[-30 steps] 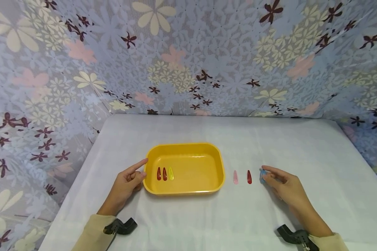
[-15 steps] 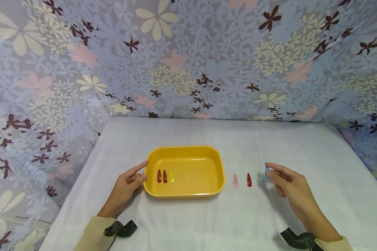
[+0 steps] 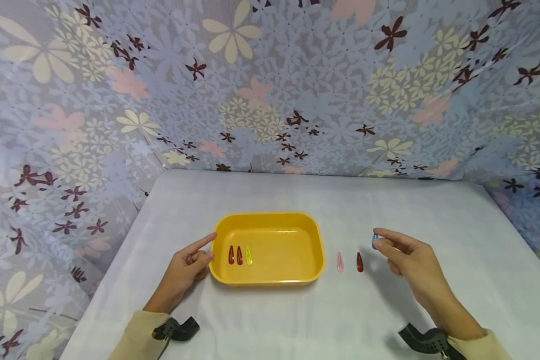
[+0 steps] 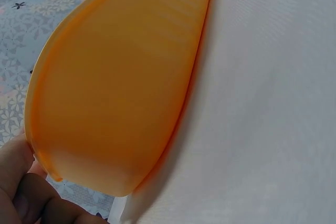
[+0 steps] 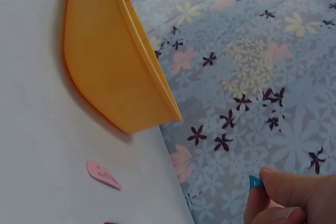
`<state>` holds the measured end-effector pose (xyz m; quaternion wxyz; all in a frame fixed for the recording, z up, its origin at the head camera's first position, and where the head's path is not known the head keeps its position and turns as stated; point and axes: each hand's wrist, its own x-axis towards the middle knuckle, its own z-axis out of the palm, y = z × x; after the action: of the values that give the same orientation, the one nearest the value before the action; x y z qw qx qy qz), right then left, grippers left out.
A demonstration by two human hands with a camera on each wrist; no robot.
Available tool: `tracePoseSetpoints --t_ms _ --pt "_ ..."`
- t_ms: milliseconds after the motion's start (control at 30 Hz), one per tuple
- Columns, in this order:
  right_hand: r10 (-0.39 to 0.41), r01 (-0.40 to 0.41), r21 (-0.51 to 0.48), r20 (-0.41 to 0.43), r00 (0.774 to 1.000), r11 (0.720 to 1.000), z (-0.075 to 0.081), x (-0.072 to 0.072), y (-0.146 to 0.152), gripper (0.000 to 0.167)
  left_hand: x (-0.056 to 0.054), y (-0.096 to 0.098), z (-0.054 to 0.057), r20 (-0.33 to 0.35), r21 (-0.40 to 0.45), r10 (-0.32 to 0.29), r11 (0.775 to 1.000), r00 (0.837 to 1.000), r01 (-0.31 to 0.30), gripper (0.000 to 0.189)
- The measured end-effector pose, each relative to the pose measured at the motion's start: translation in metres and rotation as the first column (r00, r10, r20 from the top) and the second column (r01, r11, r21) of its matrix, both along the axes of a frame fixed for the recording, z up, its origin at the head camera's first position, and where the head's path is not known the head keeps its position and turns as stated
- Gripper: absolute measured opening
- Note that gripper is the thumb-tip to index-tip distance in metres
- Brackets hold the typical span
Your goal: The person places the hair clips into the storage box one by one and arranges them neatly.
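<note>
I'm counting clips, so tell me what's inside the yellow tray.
Inside the yellow tray, toward its left: a red clip, a second red clip and a yellow clip. The near rim hides that wall's inner side.

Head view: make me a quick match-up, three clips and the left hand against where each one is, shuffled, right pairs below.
1. blue clip
2. yellow clip
3. left hand
4. pink clip

A. between the tray and the red clip outside it
B. touching the tray's rim
C. pinched by the right hand
D. inside the tray

Pairs: 1-C, 2-D, 3-B, 4-A
</note>
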<state>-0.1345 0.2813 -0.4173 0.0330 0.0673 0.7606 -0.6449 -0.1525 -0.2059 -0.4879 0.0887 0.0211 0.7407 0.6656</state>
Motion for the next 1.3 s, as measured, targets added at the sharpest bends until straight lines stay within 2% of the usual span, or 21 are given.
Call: tracePoseSetpoints --t_ms 167,367,700,1100,1300 --pt "0.022 -0.023 0.082 0.019 1.000 0.996 0.002 -0.004 -0.011 0.051 0.001 0.001 0.000 -0.010 -0.017 0.003 1.000 1.000 -0.003 0.055" --pt "0.080 -0.093 0.206 0.068 0.994 0.974 0.008 -0.006 -0.023 0.062 0.000 0.000 0.002 -0.006 -0.034 0.005 0.999 1.000 -0.006 0.055" --pt "0.169 -0.177 0.243 0.053 0.984 0.954 0.017 -0.008 -0.051 0.055 -0.001 0.000 0.004 0.000 -0.022 0.004 1.000 1.000 -0.004 0.054" --pt "0.216 -0.225 0.287 0.063 0.974 0.931 0.008 -0.013 -0.080 0.045 -0.001 0.001 0.005 0.012 -0.009 -0.002 1.000 1.000 0.002 0.054" --pt "0.264 -0.260 0.340 0.036 0.964 0.904 0.010 -0.017 -0.094 0.044 -0.001 0.000 0.006 0.016 -0.010 0.005 1.000 1.000 -0.005 0.053"
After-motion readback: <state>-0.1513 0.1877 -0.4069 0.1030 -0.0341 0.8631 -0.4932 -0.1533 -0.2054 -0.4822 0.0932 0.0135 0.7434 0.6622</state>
